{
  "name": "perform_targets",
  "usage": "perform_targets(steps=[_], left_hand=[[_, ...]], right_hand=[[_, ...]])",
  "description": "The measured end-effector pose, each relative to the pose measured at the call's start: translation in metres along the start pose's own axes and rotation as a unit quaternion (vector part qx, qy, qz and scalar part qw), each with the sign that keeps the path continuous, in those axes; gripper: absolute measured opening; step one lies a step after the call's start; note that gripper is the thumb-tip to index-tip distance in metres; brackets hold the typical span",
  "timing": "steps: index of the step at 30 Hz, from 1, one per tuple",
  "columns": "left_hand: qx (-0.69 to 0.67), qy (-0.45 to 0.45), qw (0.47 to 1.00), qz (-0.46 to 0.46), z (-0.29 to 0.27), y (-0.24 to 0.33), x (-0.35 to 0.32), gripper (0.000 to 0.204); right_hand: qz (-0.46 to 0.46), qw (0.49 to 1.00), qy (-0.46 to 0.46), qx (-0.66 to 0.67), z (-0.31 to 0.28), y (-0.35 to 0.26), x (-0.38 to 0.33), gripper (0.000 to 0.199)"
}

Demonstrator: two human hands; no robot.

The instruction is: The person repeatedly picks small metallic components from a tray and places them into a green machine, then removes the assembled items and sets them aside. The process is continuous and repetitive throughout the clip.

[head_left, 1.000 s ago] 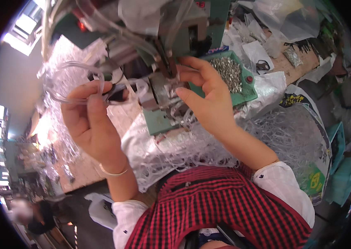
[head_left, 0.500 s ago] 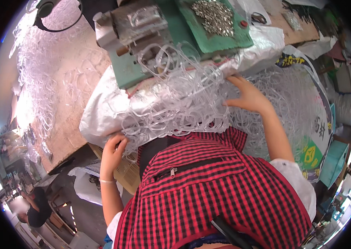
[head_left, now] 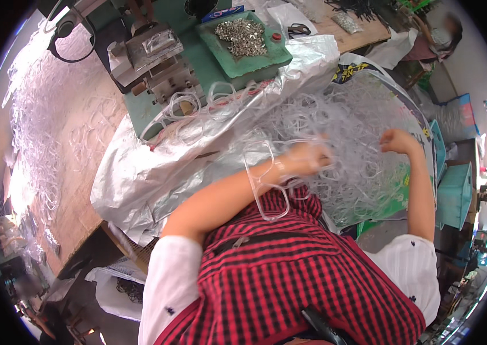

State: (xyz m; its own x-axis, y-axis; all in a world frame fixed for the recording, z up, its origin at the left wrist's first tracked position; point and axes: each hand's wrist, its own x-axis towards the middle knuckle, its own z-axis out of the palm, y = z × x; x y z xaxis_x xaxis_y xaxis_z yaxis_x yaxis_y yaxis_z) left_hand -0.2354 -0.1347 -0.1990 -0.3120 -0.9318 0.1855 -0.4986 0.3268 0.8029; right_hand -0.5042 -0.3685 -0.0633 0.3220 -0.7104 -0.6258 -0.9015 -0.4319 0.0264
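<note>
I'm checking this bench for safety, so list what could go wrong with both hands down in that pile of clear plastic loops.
1. The left hand and right hand are buried in the tangled clear loops; pulling out one piece could drag others off the silver sheet.
2. A loop piece hangs on the left forearm and might snag.
3. Loops lie against the green press, so strands could catch there.

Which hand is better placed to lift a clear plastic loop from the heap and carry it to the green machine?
Left, probably. The left hand is already in the heap of clear plastic loops, on the side nearer the green machine. The right hand lies farther from it.
</note>
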Motion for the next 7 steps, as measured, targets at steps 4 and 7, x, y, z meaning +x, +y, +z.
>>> perform_targets(steps=[4,7], left_hand=[[0.076,-0.060,0.989,-0.107,-0.016,0.048,0.012,0.030],[0.244,-0.112,0.955,-0.122,-0.037,0.061,-0.044,0.042]], right_hand=[[-0.031,0.972,0.191,-0.134,-0.012,-0.010,-0.049,0.033],[-0.103,0.960,0.235,-0.116,0.012,-0.067,-0.070,0.033]])
